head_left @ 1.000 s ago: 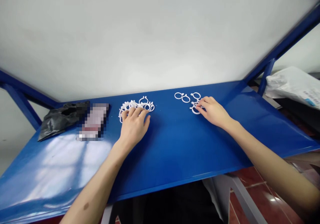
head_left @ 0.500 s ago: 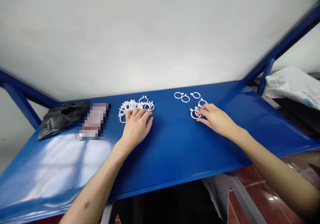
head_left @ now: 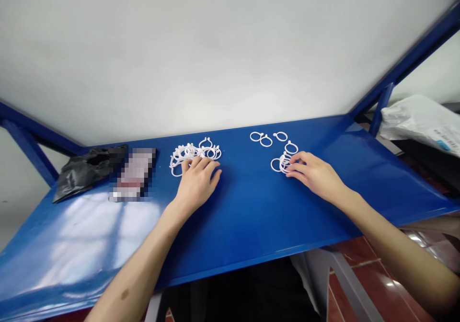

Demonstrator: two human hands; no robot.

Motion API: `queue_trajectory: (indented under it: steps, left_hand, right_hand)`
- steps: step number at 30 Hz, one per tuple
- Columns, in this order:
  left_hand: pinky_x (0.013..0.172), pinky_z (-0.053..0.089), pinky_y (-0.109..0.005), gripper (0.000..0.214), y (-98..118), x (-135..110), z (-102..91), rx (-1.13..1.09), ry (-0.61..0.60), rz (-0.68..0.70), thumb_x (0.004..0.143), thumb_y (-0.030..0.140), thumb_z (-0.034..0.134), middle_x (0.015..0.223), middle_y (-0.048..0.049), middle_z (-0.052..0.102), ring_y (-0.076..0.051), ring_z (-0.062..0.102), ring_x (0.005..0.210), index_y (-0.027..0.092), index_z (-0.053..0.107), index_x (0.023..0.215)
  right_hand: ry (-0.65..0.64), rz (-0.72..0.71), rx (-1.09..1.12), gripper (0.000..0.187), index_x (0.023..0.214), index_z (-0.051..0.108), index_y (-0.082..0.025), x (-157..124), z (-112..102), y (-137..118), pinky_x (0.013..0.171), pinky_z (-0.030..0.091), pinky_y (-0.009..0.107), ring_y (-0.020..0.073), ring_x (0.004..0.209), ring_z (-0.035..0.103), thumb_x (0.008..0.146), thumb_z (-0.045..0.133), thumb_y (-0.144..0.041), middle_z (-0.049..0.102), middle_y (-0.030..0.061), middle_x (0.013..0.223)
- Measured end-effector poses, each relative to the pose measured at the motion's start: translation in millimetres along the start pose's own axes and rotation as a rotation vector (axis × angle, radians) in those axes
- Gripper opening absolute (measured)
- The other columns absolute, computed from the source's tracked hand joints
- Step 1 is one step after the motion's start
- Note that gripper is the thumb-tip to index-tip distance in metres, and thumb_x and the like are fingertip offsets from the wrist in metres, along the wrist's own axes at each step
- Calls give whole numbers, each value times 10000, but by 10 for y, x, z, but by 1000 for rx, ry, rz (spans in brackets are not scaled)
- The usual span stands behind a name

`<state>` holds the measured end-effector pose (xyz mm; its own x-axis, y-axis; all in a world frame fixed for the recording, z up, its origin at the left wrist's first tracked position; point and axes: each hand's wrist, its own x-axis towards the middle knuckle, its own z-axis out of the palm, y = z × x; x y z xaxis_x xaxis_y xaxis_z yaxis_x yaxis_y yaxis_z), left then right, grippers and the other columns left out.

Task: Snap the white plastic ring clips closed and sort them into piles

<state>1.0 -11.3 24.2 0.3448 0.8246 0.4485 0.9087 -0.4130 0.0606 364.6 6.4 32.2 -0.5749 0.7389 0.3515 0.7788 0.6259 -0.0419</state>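
On the left, a pile of white plastic rings with small knobs (head_left: 185, 153) lies on the blue tabletop. My left hand (head_left: 198, 176) rests palm down at the near edge of this pile, fingers stretched over it and covering part of it. My right hand (head_left: 316, 172) pinches the right side of a small overlapping cluster of the same white rings (head_left: 281, 164) between thumb and fingers; how many it grips is hidden. Just beyond the fingertips lies a single white ring (head_left: 291, 146). Farther back are three more loose rings (head_left: 266, 141).
A black plastic bag (head_left: 86, 171) and a pixelated flat object (head_left: 134, 174) lie at the left of the blue table (head_left: 244, 221). Behind stands a white wall (head_left: 230, 58), with blue frame bars at both sides. A clear plastic package (head_left: 420, 123) sits off to the right.
My right hand has shifted slightly right and toward me, off the far ring, which now shows whole. The rings under its fingertips have bunched closer together. My left hand has hardly moved.
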Motion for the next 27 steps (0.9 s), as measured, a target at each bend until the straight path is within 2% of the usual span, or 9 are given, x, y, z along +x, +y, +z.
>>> queue_trajectory:
  steps: [6, 11, 16, 22, 27]
  left_hand:
    - [902, 358, -475, 202, 6, -5, 9, -11, -25, 4, 997, 283, 531, 1104, -89, 741, -289, 624, 1026, 215, 696, 1091]
    - [895, 366, -471, 207, 7, -10, 23, -28, -31, 5, 992, 280, 529, 1096, -93, 740, -295, 620, 1021, 223, 702, 1090]
    - [900, 359, -464, 206, 2, -17, 33, -4, -43, 22, 1004, 287, 517, 1102, -83, 738, -283, 624, 1014, 215, 687, 1095]
    - [905, 364, -469, 200, 8, -14, 18, -45, -47, 10, 992, 283, 533, 1087, -88, 739, -289, 627, 1023, 225, 698, 1090]
    - [906, 365, -473, 199, 27, -13, 11, -53, -51, 16, 991, 279, 535, 1078, -83, 740, -283, 627, 1011, 224, 700, 1089]
  right_hand:
    - [-44, 3, 19, 247, 952, 714, -218, -36, 41, -8, 802, 564, 380, 235, 952, 660, 1025, 508, -332, 696, 76, 1079]
    - [22, 53, -38, 261, 959, 669, -198, -25, -10, -108, 734, 530, 363, 234, 818, 673, 1042, 470, -345, 721, 75, 905]
    - [84, 137, -172, 272, 891, 672, -183, 112, 7, -331, 682, 489, 334, 227, 772, 667, 1038, 487, -318, 724, 81, 849]
    - [-20, 260, -270, 272, 850, 688, -171, 352, 195, -608, 544, 438, 312, 211, 681, 665, 1023, 505, -277, 706, 106, 835]
    - [-51, 272, -300, 245, 909, 684, -163, 357, 261, -687, 527, 445, 316, 213, 669, 663, 1024, 482, -240, 695, 127, 891]
